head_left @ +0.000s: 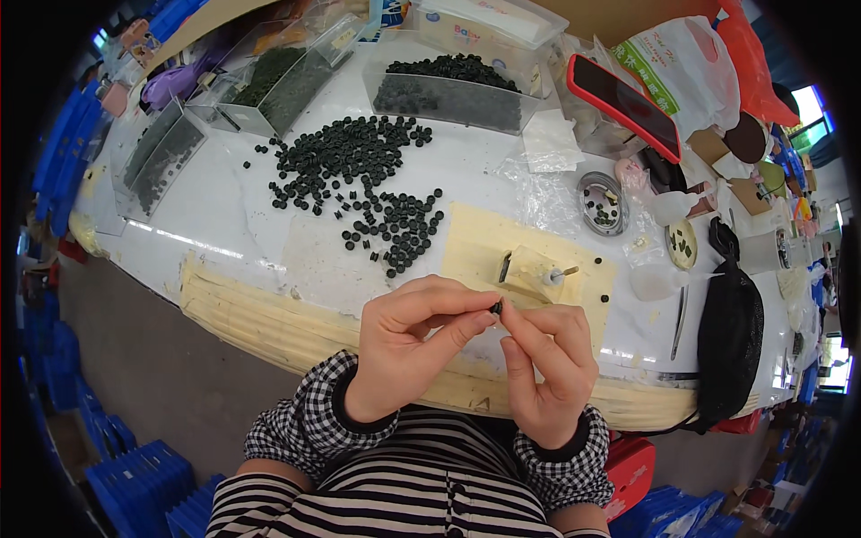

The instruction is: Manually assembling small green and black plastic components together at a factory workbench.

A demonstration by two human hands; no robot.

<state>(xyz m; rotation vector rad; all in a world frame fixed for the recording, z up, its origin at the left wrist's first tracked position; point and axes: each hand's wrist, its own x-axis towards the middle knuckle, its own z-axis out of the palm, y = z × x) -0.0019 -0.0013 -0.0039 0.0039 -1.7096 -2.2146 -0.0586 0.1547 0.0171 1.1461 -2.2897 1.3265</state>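
Observation:
Close to the table's front edge, my left hand pinches a small black round part between thumb and forefinger. My right hand meets it from the other side, its fingertips at the same part. Just beyond my hands is a small block wrapped in yellow tape, with a thin peg sticking out of it, on a yellow-taped patch. To the left of that lies a loose heap of black spool-shaped parts, with more of them scattered toward me.
Clear bins hold black parts and dark green pieces at the back. A red-cased phone leans at the back right. Tape roll, tweezers and a black mesh bag lie rightward. Yellow tape pads the front edge.

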